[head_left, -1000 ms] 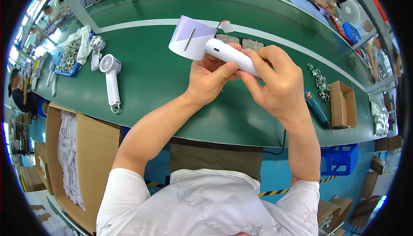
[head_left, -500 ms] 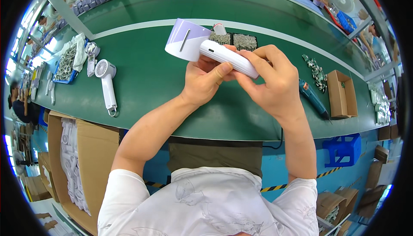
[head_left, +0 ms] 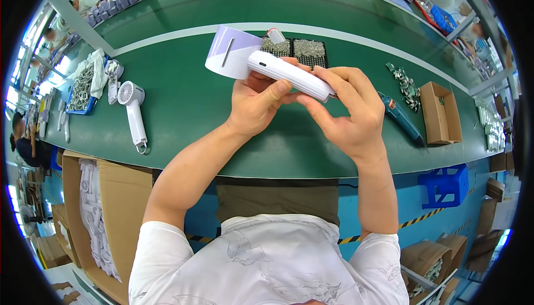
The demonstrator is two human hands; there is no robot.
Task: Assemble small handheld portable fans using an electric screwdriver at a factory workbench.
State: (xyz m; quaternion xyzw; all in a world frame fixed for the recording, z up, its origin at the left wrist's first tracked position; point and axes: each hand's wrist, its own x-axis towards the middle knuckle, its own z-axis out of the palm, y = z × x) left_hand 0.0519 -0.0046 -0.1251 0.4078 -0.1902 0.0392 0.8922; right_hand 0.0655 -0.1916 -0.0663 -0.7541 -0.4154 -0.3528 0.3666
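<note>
Left hand [head_left: 253, 107] clasps the fan [head_left: 289, 75] round its handle, over mid-bench [head_left: 183, 104], and right hand [head_left: 353, 102] curls about the lower end, gripping or merely touching, can't tell! Looks like work on that end, so the next move calls for steady left fingers; driver [head_left: 401, 120] lies toward the bench's right end.

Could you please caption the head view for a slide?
Left grip on a handheld fan, right grip at its handle's end, above a green workbench.
</note>
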